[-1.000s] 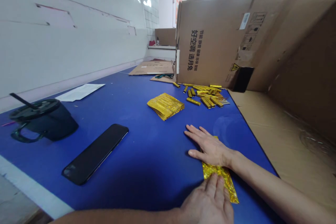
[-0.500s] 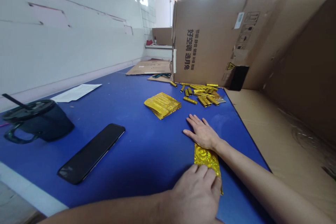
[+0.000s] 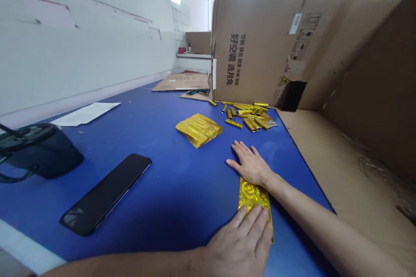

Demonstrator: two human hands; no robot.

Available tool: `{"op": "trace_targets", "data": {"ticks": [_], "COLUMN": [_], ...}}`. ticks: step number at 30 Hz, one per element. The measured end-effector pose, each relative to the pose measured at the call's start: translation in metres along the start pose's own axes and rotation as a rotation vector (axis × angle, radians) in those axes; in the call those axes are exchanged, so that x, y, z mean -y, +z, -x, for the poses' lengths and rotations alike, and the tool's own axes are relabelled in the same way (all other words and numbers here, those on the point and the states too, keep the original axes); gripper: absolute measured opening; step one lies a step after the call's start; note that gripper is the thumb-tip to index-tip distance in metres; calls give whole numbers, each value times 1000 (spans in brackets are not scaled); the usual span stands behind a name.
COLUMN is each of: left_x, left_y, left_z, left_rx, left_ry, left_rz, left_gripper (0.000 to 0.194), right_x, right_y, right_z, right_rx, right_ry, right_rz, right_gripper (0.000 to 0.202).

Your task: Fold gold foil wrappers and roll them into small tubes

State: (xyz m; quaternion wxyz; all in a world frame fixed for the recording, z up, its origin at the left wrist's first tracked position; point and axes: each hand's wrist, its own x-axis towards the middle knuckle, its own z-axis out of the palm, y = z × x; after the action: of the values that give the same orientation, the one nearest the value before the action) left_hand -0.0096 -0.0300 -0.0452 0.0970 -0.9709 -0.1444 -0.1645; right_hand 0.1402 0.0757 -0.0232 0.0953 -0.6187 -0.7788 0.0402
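A sheet of shiny gold patterned paper (image 3: 251,194) lies on the blue table in front of me. My right hand (image 3: 251,165) rests flat over its far end, fingers stretched and thumb spread. Across the near end lies my left hand (image 3: 242,238), palm down with its fingers extended. Both hands hide parts of the sheet. Farther off, a stack of gold paper (image 3: 199,130) sits on the table. Beyond my right hand is a loose pile of small gold paper rolls (image 3: 250,117), some stacked against each other.
A dark mug (image 3: 42,149) with a stick in it and a black phone (image 3: 107,192) are on the left. White paper (image 3: 86,114) lies by the wall. A large cardboard box (image 3: 260,47) borders the far and right sides; flat cardboard (image 3: 182,81) lies beyond.
My left hand's fingers were curled on the gold paper and are now straightened flat over it. My right hand stays in place. The view has shifted slightly.
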Motion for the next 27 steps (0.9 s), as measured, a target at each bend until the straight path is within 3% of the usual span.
{"op": "trace_targets", "data": {"ticks": [7,14,20,24,27], "left_x": [1,0,2,1,-2], "left_y": [0,8,9,10,16], "left_z": [-2,-4,-2,-3,-4], "left_rx": [-19,-147,-146,-192,-202], "left_ry": [9,33,63,39,4], "left_rz": [-14,-76,-108,-108,-54], "left_gripper": [38,30,30,28,27], "right_x": [-5,-12,-25,-3,25], "right_y": [1,-2,-13,-21,-23], "right_z": [-8,-13,-18,9,41], "right_rx": [-46,-108,-247,-313,-120], "right_ry": [60,-1,50,9,-185], "right_rz": [10,-5,-11,-11,-39], "right_gripper": [70,65,53,53,56]}}
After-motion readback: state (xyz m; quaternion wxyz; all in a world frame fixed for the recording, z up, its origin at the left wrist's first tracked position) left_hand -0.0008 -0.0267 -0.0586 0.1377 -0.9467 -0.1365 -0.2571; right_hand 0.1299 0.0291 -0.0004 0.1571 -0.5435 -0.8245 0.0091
